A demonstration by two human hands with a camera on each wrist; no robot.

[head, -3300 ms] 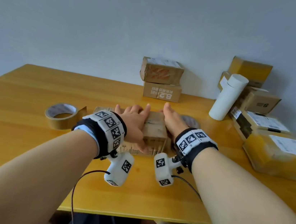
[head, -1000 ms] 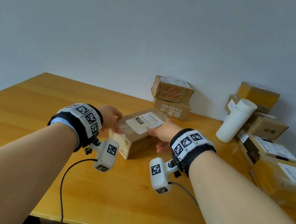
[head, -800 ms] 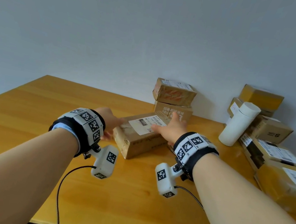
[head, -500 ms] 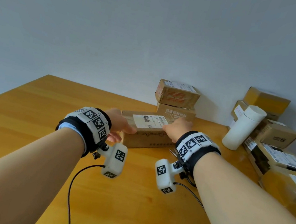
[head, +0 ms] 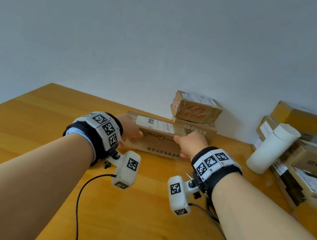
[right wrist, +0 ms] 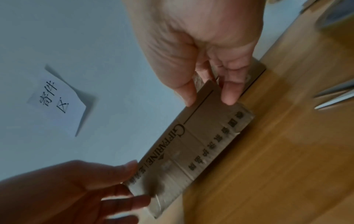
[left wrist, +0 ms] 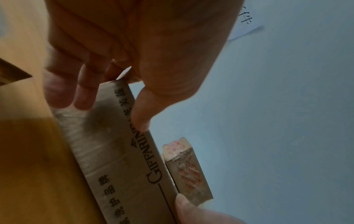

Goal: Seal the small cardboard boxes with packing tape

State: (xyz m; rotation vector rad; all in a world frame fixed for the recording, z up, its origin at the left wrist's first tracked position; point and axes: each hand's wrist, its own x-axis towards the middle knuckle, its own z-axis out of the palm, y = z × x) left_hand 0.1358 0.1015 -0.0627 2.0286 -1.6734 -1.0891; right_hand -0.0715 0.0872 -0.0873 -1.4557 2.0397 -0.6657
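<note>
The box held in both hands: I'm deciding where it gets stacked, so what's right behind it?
Behind the held box stand two stacked boxes against the wall. The right hand and the box hide most of the lower one.

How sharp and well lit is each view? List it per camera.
Head view: evenly lit and sharp, though the wide lens bows the table. Left wrist view: dim, left hand shadowed, box print readable. Right wrist view: right hand bright, table edges smeared.
</note>
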